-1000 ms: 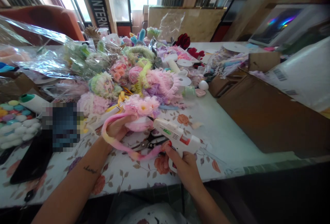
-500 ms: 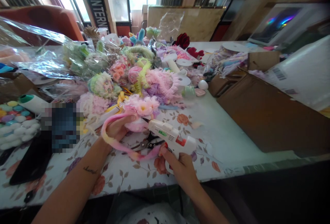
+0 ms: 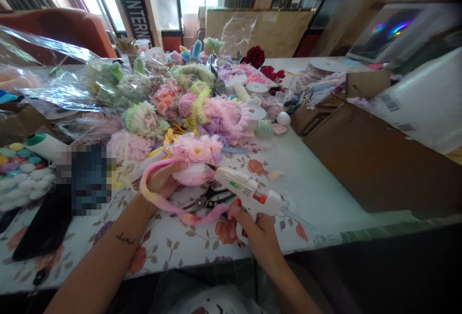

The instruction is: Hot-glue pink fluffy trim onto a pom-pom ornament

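Observation:
My left hand is closed round a rounded pink-and-white piece trimmed with pink fabric flowers. From it a fuzzy pink-and-yellow strip loops down and across toward my other hand; whether its end is gripped there I cannot tell. In my right hand is a white glue gun, its dark nozzle pointing left at the pink-and-white piece's right side. Black-handled pliers or cutters lie on the floral tablecloth, partly behind the strip.
Behind my hands spreads a heap of flowers, yarn and trims with ribbon spools. A cardboard box occupies the right side. At left lie a dark flat device, a bag of white balls and clear plastic wrap.
The glue gun has shifted slightly right with my right hand, exposing more of the pink-and-white piece. My left hand has stayed nearly in place.

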A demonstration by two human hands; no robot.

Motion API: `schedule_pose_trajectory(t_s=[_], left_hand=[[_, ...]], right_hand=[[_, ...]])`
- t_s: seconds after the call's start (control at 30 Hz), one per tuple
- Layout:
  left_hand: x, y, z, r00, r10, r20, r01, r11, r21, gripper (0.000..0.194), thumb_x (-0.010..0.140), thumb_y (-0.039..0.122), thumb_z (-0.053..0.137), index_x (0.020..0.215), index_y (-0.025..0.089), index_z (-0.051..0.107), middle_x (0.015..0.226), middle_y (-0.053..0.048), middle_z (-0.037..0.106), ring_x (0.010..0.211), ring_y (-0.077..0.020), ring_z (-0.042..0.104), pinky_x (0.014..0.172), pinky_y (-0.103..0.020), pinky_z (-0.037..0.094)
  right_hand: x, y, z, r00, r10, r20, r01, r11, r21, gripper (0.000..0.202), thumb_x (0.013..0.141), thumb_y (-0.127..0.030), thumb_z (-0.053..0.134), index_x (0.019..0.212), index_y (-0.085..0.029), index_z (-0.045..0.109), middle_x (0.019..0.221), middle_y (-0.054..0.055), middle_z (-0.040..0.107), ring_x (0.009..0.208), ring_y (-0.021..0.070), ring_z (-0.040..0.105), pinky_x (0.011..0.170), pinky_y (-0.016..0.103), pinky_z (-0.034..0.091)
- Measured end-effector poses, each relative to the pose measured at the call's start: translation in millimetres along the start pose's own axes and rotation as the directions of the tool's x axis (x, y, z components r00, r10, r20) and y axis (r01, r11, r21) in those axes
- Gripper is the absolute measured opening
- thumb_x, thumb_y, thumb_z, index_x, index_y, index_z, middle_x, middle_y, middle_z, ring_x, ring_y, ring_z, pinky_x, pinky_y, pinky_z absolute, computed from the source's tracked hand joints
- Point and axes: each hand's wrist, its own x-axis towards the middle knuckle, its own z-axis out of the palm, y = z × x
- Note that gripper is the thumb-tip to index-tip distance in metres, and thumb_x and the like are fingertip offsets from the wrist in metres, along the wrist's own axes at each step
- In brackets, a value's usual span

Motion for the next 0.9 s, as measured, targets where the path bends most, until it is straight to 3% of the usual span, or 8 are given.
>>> schedule_pose_trajectory(t_s=[0.17,0.37,0.53,0.7,0.9], left_hand=[[0,-1,-0.7,0.996,-0.074,0.048,0.080,0.988,-0.134,0.034,0.087,0.031,0.068,0.115,0.013,0.072,0.104,-0.013,0.079,0.117,-0.0373,0.067,0.109,-0.053,0.046],[-2,3,5.9,0.997,-0.078,-0.027,0.071,0.978,-0.197,0.036,0.081,0.033,0.074,0.113,0.017,0.074,0.104,-0.011,0.079,0.111,-0.0350,0.070,0.103,-0.048,0.052],[-3,7,12.4,0.992,-0.102,-0.069,0.087,0.977,-0.194,0.032,0.078,0.031,0.075,0.105,0.015,0.077,0.097,-0.011,0.080,0.108,-0.0351,0.071,0.100,-0.046,0.054],[-2,9,15.1,0.990,-0.124,-0.064,0.111,0.979,-0.174,0.029,0.071,0.033,0.080,0.093,0.015,0.078,0.087,-0.011,0.080,0.107,-0.0375,0.071,0.098,-0.048,0.055],[-3,8,14.7,0.992,-0.111,-0.060,0.099,0.978,-0.184,0.025,0.075,0.031,0.075,0.095,0.016,0.077,0.093,-0.011,0.080,0.107,-0.0369,0.071,0.098,-0.048,0.055]], right_hand=[[1,-3,0,0.999,0.014,-0.029,-0.014,1.000,-0.004,0.033,0.086,-0.046,0.070,0.067,-0.021,0.060,0.043,-0.004,0.054,0.041,0.0139,0.054,0.050,0.030,0.052],[-2,-8,3,0.998,0.010,-0.068,-0.012,1.000,-0.022,0.029,0.083,-0.047,0.074,0.090,-0.020,0.066,0.043,-0.006,0.053,0.041,0.0142,0.053,0.050,0.030,0.052],[-2,-1,6,1.000,-0.015,-0.002,0.015,0.995,0.103,0.031,0.084,-0.048,0.074,0.078,-0.021,0.060,0.043,-0.005,0.053,0.042,0.0134,0.050,0.054,0.032,0.051],[1,6,6,1.000,0.013,-0.015,-0.012,0.998,0.062,0.036,0.082,-0.052,0.075,0.080,-0.020,0.060,0.043,-0.006,0.053,0.041,0.0125,0.051,0.055,0.031,0.051],[2,7,4,1.000,0.003,-0.010,-0.002,0.998,0.058,0.034,0.084,-0.049,0.074,0.077,-0.019,0.060,0.043,-0.006,0.053,0.041,0.0122,0.051,0.048,0.028,0.045]])
